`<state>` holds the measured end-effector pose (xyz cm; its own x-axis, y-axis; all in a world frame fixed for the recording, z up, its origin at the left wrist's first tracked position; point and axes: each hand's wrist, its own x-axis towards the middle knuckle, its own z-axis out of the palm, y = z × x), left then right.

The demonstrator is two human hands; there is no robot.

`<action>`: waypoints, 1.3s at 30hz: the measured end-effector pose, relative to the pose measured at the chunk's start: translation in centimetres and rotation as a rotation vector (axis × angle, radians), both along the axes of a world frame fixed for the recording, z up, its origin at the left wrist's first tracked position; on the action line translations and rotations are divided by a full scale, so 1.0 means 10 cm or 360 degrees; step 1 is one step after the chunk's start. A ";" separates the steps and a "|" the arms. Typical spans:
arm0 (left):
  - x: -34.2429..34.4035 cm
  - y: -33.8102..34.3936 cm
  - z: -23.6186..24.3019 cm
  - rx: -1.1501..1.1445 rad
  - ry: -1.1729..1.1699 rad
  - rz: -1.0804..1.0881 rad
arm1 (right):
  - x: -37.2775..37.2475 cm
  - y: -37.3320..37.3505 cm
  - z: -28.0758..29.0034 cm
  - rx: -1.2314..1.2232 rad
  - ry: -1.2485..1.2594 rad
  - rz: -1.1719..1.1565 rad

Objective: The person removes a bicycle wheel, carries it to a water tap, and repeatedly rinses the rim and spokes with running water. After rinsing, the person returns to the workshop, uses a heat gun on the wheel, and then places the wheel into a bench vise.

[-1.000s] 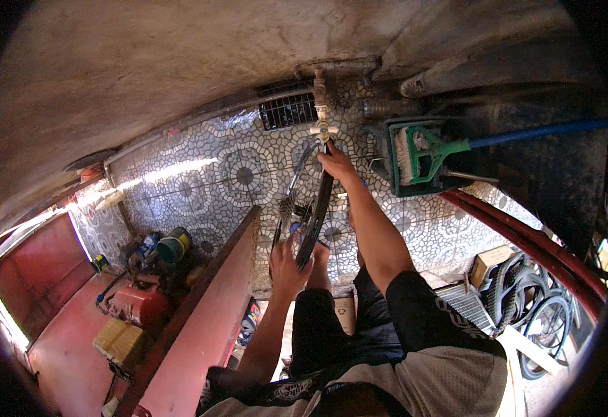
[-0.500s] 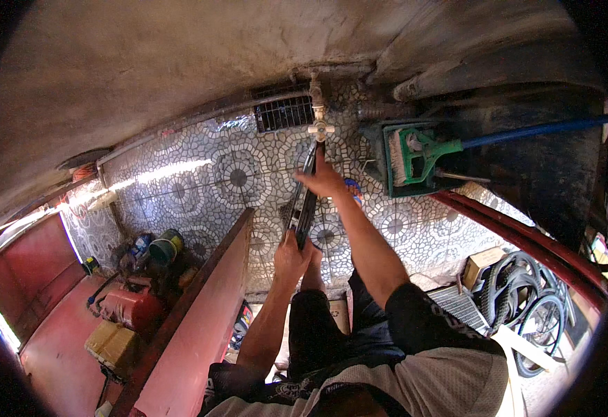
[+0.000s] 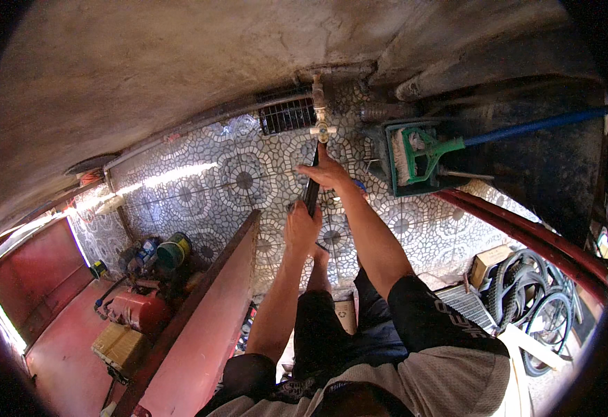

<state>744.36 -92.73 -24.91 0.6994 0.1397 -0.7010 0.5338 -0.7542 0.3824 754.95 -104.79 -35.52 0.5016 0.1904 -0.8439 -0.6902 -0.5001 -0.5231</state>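
Observation:
A long, narrow black part (image 3: 311, 196) slants up toward the brass-coloured tap (image 3: 322, 130) on the far wall; its exact kind is not clear. Fingers of my left hand (image 3: 301, 228) are wrapped round its near end. Higher up, my right hand (image 3: 328, 174) lies across the far end, just below the tap, with the thumb pointing left and a finger reaching up along the part. The underside of that grip is hidden. Whether water runs from the tap I cannot tell.
A floor drain grate (image 3: 286, 117) lies left of the tap. Right of it stands a dark green dustpan (image 3: 425, 182) with a blue-handled green brush (image 3: 432, 153). A pink partition (image 3: 210, 295) rises at the left, red bars (image 3: 519, 233) at the right. Coiled black tyres (image 3: 526, 295) lie lower right.
The black part has turned and now shows a narrower side. My left hand has moved up and slightly right, closer to my right hand, which stays near the tap.

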 end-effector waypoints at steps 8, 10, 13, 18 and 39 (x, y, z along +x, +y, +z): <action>-2.00 0.84 -0.05 0.0002 -0.0815 -0.0151 | 0.26 -0.11 -0.09 -0.0029 0.0144 -0.0116; -2.15 0.99 -0.09 -0.0056 -0.0664 -0.0107 | 0.40 -0.12 -0.13 -0.0051 0.0223 -0.0009; -1.92 0.88 -0.04 -0.0197 -0.0579 -0.0058 | 0.53 -0.35 -0.18 0.0045 0.0251 0.0066; -1.17 0.51 0.20 -0.0121 -0.0643 -0.0139 | 0.35 -0.35 0.03 -0.0096 0.0115 0.0024; -0.79 0.58 -0.03 0.0025 -0.0524 -0.0002 | -0.58 -0.21 1.59 -0.0641 -0.1355 0.0508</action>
<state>736.48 -86.93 -25.24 0.8881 0.1477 -0.4352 0.3828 -0.7618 0.5227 749.12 -106.93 -19.65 0.9454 0.2002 -0.2573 0.0345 -0.8462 -0.5317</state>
